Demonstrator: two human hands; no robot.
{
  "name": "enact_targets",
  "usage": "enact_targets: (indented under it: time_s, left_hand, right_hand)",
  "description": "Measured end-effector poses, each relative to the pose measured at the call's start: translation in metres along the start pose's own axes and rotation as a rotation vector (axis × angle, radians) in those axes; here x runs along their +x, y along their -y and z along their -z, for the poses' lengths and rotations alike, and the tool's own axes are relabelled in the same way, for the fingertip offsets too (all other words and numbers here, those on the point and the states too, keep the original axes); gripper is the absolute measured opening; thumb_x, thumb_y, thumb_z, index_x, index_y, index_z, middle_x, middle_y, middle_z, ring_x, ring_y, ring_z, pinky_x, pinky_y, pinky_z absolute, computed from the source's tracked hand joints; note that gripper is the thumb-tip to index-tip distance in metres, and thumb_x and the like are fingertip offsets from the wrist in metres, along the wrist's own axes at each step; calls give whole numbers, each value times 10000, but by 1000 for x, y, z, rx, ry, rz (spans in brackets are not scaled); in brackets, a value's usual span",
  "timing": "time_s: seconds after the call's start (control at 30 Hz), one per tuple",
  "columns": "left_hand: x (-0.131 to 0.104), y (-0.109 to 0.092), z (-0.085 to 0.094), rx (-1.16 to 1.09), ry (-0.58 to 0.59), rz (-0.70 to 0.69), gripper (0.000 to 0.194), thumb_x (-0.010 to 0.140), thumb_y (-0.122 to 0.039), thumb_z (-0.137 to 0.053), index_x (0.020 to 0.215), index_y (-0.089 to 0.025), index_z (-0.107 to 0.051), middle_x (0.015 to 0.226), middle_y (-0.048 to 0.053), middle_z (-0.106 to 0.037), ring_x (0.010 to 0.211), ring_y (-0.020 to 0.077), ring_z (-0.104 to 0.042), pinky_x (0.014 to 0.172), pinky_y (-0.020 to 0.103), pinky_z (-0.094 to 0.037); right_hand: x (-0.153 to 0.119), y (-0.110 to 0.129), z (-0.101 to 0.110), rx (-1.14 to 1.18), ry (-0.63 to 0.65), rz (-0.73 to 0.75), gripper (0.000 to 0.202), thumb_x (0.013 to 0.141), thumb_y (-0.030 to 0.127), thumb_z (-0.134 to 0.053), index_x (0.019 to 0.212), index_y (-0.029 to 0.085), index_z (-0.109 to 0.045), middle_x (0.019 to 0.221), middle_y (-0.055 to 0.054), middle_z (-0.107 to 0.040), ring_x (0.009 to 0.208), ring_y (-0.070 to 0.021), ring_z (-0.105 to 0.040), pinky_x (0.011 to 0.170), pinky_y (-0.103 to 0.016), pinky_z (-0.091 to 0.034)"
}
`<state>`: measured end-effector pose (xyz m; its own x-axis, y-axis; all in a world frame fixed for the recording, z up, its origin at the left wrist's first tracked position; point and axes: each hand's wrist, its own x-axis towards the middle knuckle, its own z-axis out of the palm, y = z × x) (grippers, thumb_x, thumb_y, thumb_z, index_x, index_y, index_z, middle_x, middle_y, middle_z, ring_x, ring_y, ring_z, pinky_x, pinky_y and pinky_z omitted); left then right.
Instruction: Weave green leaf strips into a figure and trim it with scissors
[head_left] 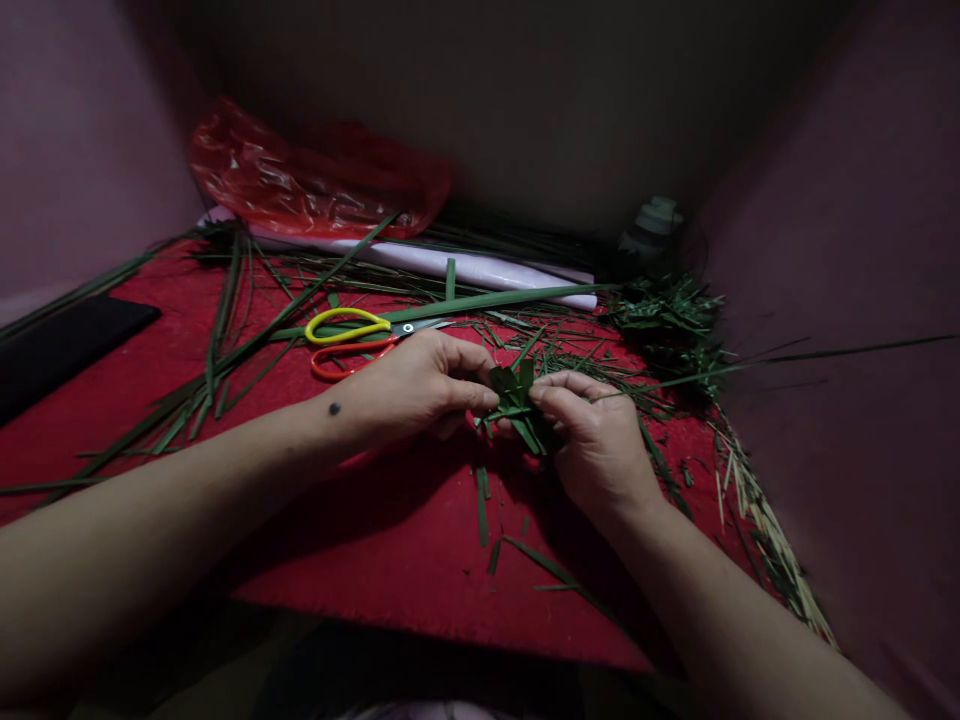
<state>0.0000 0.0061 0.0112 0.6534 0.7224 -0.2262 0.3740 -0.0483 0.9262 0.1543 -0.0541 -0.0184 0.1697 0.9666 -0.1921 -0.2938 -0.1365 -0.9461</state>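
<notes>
Between my two hands is a small woven piece of green leaf strips (517,393), its folded ends sticking out on several sides. My left hand (427,385) pinches its left side between thumb and fingers. At its right side my right hand (592,425) is closed, thumb against forefinger, and a long thin leaf strip (795,357) runs out from there to the right. Scissors (352,340) with one yellow and one red handle loop lie just behind my left hand. Cut leaf bits (481,505) are scattered under and in front of the woven piece.
Long green leaves (217,380) lie across the red table cover (360,560). A red plastic bag (300,180) and a pale roll (465,268) lie at the back. Bunched woven leaf pieces (667,320) and a bottle (652,225) are back right; a black flat object (75,335) lies left.
</notes>
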Motion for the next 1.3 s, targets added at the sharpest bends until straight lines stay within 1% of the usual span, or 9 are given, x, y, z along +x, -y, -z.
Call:
enact_targets:
  time_s: [0.13,0.33,0.5,0.67,0.83,0.9,1.1,1.2,1.3]
  left_hand:
    - [2,0,2,70,19,-3,81,724,-177,-556,647,-149,-556,461,-49,-487,378,55,-420,381,169,-311]
    - [2,-2,6,108,42,5,100,720,-169,-564,624,-146,-548,442,-50,-478,370,57,-420,376,167,-313]
    - [3,1,8,98,80,11,108,722,-191,-570,624,-147,-558,440,-49,-476,366,55,-410,368,165,-302]
    - [4,2,8,77,97,15,106,719,-191,-571,624,-144,-570,432,-48,-471,364,51,-398,373,166,-292]
    - [5,2,8,1,120,42,101,712,-177,-575,619,-141,-557,444,-47,-479,376,49,-399,387,168,-302]
    - [4,3,9,-13,135,48,95,717,-175,-571,630,-139,-562,443,-46,-479,380,47,-398,391,167,-299]
    - [4,1,11,27,136,60,104,717,-196,-573,633,-134,-573,417,-47,-460,353,36,-352,354,163,-219]
    - [5,1,11,43,142,60,115,715,-204,-580,628,-129,-581,411,-43,-461,350,35,-349,350,160,-214]
    - [6,4,11,-6,164,77,102,724,-214,-576,674,-128,-600,418,-44,-457,352,38,-348,352,163,-220]
  right_hand:
    - [1,0,0,15,10,-17,38,641,203,-608,646,182,-577,510,13,-625,437,-181,-610,378,-242,-447]
    - [2,-3,1,69,54,-27,44,632,206,-608,659,176,-592,512,5,-627,431,-184,-601,346,-238,-420]
    - [3,-3,1,82,83,-20,26,628,187,-606,641,165,-601,501,8,-610,423,-162,-589,380,-239,-443]
    - [3,-3,2,86,105,-52,23,635,187,-592,643,169,-604,501,4,-614,426,-165,-588,353,-229,-420]
    - [4,-3,2,155,126,-61,16,614,169,-609,624,156,-606,552,5,-626,494,-167,-621,496,-275,-515]
    - [4,-2,2,168,129,-76,16,605,161,-607,614,148,-604,573,-8,-637,507,-176,-630,529,-295,-527]
    - [5,1,1,205,116,-121,25,569,134,-607,575,145,-586,547,-6,-618,486,-173,-619,527,-304,-530]
    - [6,-1,2,215,148,-108,18,572,139,-610,580,146,-595,538,1,-606,466,-154,-598,526,-302,-530]
    - [5,-2,2,217,158,-93,20,567,142,-615,578,145,-599,520,10,-584,424,-130,-556,493,-288,-517]
